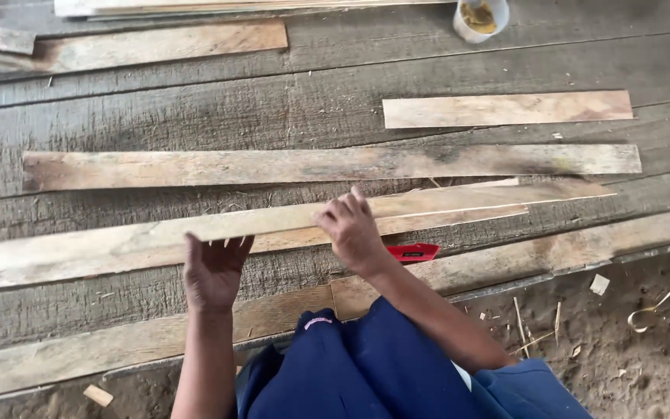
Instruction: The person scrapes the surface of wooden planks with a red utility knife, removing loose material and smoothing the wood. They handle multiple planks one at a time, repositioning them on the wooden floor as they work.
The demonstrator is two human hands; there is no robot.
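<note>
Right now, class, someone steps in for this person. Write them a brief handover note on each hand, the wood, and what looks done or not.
Left hand: open, fingers at the near edge of the long plank, gripping nothing.
Right hand: curled over the thin strip lying on that plank.
Red tool: on the boards, just right of the right wrist, untouched.
More planks lie beyond; a white cup stands far off.
The strip is not lifted yet.

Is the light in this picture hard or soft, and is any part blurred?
Head view: soft, even light, only faint shadows under the hands; left hand and right hand are slightly smeared over the long plank; the white cup is cut off at the top edge.
</note>
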